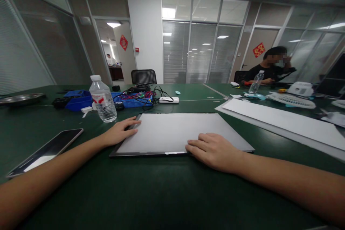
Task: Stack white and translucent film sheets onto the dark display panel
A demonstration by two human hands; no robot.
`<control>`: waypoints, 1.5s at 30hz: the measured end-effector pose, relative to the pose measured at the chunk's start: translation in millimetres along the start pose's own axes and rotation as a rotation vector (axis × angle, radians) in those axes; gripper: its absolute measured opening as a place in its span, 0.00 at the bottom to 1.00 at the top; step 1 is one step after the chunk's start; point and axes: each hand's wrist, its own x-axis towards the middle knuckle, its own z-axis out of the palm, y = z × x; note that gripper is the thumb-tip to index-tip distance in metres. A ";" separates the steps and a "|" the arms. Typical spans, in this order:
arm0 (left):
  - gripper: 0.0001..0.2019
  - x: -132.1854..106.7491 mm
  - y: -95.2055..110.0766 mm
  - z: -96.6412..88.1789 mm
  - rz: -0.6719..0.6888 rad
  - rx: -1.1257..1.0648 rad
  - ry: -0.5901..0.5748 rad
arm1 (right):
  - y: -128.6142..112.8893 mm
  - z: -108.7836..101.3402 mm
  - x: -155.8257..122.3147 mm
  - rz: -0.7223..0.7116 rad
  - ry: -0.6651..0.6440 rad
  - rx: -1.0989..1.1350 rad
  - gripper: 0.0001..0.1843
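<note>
A flat grey panel (175,129) with a dark frame lies on the green table (161,194) in front of me. My left hand (118,133) rests open at the panel's left edge, fingers stretched onto its corner. My right hand (212,149) lies palm down on the panel's near right edge, fingers loosely curled and pointing left. Neither hand holds anything.
A water bottle (103,99) stands behind my left hand, with a blue tray (78,101) and tangled cables (142,95) beyond it. A dark phone (47,151) lies at left. White sheets (285,120) lie at right. Another person (272,70) sits at the far right.
</note>
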 end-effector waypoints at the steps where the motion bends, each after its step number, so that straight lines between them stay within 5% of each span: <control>1: 0.37 0.2 -1.2 0.4 -0.011 -0.001 0.002 | 0.5 -0.2 -0.1 -0.004 0.006 -0.006 0.15; 10: 0.37 1.0 -7.5 2.3 -0.012 0.010 -0.006 | 5.6 -2.2 3.3 -0.115 0.037 0.012 0.16; 35: 0.34 2.7 -7.9 6.4 0.049 0.101 0.003 | 5.2 -2.0 4.1 -0.138 0.043 0.188 0.16; 38: 0.34 1.5 -6.5 6.8 0.063 0.137 0.006 | 32.1 4.6 -4.5 0.042 -0.077 0.186 0.21; 43: 0.34 0.2 -5.5 5.7 0.043 0.142 0.010 | 108.2 24.1 -43.7 0.889 -0.469 -0.074 0.31; 45: 0.35 -0.1 -4.7 5.2 0.029 0.128 0.009 | 133.1 31.7 -64.5 0.982 -0.539 -0.094 0.31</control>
